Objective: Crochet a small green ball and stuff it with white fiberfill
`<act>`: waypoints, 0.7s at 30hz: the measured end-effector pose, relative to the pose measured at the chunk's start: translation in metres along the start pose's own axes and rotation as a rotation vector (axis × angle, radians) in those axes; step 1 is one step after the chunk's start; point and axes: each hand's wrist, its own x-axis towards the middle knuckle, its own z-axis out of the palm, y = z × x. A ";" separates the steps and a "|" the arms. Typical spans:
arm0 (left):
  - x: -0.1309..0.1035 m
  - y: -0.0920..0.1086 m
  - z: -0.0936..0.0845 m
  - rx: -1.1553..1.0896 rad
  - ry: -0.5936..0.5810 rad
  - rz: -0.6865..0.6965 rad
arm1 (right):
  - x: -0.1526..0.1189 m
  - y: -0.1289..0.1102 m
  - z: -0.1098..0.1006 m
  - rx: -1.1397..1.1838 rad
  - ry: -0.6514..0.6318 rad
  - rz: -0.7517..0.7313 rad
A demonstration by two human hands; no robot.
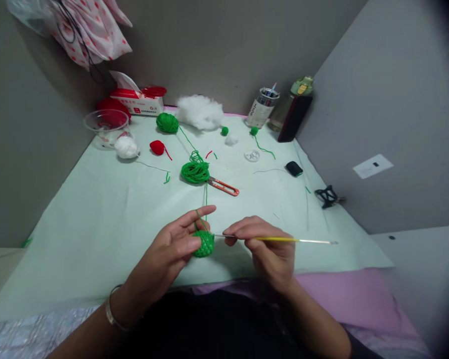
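Note:
My left hand (177,243) pinches a small rounded piece of green crochet (205,244) between thumb and fingers. Green yarn (206,199) loops over its raised index finger and runs up to a loose green bundle (194,172) on the table. In my right hand (267,244) is a crochet hook (279,239) with a yellow handle and metal ends, held level. The hook's left tip meets the right edge of the crochet piece; whether it sits inside a stitch is too small to tell. Orange thread snips (224,187) lie against the green bundle.
At the back are a green yarn ball (167,122), white stuffing (200,112), a tissue box (145,104), a pen tin (262,107) and a bottle (284,107) with a phone (295,118) leaning on it. White yarn (126,147) and red yarn (157,147) lie left.

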 end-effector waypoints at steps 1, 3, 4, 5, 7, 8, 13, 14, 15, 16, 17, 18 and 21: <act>0.000 0.000 0.001 -0.009 -0.008 -0.013 | 0.001 0.001 0.000 0.037 0.009 0.019; 0.000 0.001 0.001 -0.022 -0.021 -0.020 | 0.003 0.001 -0.001 0.113 0.027 0.067; 0.000 0.001 0.001 -0.021 -0.024 -0.018 | 0.004 0.001 0.000 0.155 0.038 0.097; 0.000 0.001 0.001 -0.014 -0.026 -0.018 | 0.006 0.001 0.000 0.201 0.052 0.130; 0.000 0.001 0.001 0.010 -0.020 -0.017 | 0.009 -0.001 0.001 0.300 0.086 0.209; 0.001 0.002 0.000 0.020 -0.015 -0.016 | 0.011 -0.002 0.002 0.345 0.102 0.254; 0.001 0.001 0.001 0.067 -0.016 0.022 | 0.012 -0.004 0.007 0.413 0.095 0.303; 0.001 0.001 0.001 0.088 -0.030 0.029 | 0.011 -0.003 0.008 0.372 0.090 0.254; 0.001 0.000 0.000 0.109 -0.044 0.034 | 0.010 -0.003 0.010 0.309 0.086 0.199; 0.001 -0.001 0.000 0.124 -0.055 0.034 | 0.008 -0.003 0.011 0.233 0.080 0.147; 0.001 -0.002 -0.001 0.133 -0.062 0.032 | 0.007 -0.002 0.012 0.156 0.066 0.103; 0.002 -0.002 -0.001 0.139 -0.065 0.032 | 0.007 -0.002 0.013 0.089 0.046 0.075; 0.003 -0.003 -0.002 0.157 -0.052 0.052 | 0.007 -0.001 0.015 0.003 -0.013 0.039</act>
